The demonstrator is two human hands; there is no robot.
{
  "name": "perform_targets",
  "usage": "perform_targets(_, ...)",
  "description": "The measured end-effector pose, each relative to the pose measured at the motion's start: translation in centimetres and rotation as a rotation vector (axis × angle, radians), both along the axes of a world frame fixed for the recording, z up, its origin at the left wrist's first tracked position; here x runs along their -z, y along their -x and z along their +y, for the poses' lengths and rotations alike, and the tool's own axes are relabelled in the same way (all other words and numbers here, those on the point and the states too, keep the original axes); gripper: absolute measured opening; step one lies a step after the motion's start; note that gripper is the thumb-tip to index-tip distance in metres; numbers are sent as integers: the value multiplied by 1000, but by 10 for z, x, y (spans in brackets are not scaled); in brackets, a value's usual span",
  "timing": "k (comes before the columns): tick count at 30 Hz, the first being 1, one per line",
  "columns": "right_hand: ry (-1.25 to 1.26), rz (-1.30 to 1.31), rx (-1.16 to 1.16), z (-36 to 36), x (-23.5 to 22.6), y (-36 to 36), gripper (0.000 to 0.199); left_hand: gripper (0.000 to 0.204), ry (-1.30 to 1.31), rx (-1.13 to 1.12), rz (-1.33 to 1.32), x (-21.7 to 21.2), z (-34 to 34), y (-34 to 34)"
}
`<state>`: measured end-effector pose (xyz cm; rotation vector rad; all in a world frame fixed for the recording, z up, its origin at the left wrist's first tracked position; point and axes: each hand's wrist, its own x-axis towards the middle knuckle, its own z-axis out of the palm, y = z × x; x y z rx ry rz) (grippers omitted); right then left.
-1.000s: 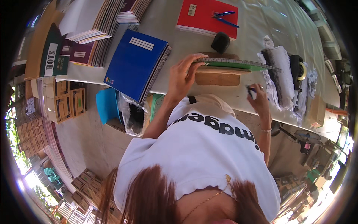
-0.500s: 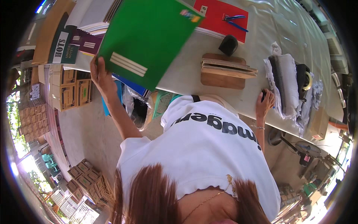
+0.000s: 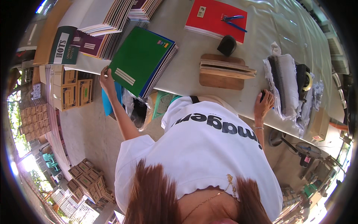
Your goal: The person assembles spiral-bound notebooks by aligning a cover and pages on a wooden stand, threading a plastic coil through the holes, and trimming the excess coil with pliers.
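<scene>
A green notebook [image 3: 140, 61] lies on top of a small spiral-bound stack [image 3: 160, 72] with a blue cover under it, near the table's front edge. At its lower left corner my left hand [image 3: 107, 81] has its fingers closed on the cover's edge. My right hand [image 3: 264, 103] rests on the table at the right, its fingers curled round a small black object [image 3: 263, 95] that they mostly hide. Left of the green notebook are piled purple-covered spiral notebooks [image 3: 89, 45]. Further off lies a red notebook [image 3: 209, 18] with blue-handled cutters [image 3: 235, 22] on it.
A wooden block holder [image 3: 222, 80] and a black rounded object [image 3: 227, 45] stand mid-table. To the right are wrapped binding coils [image 3: 285, 82] and a tape dispenser [image 3: 305, 81]. A cardboard box [image 3: 46, 41] sits at the left edge; cartons [image 3: 71, 89] are stacked below.
The green notebook, held up and tilted before, has come down onto the stack. My left hand has moved slightly right and lower with it. My right hand has hardly moved.
</scene>
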<state>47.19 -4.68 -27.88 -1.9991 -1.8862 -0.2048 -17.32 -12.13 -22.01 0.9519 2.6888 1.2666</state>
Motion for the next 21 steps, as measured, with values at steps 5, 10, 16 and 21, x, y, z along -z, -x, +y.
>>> perform_targets(5, 28, 58, -5, 5, 0, 4, 28, 29, 95, -51, 564, -14, 45, -51)
perform_targets(10, 19, 141, 45, 15, -3, 22, 30, 22, -182, 526, 487, -41, 150, -163)
perform_targets(16, -62, 141, 160, 37, -19, 45, 22, 33, -185, 1091, 365, -22, 237, -272)
perform_targets(21, -222, 289, 56, 88, -55, 45, 16, 38, 91, 1236, 601, 17, 267, -287)
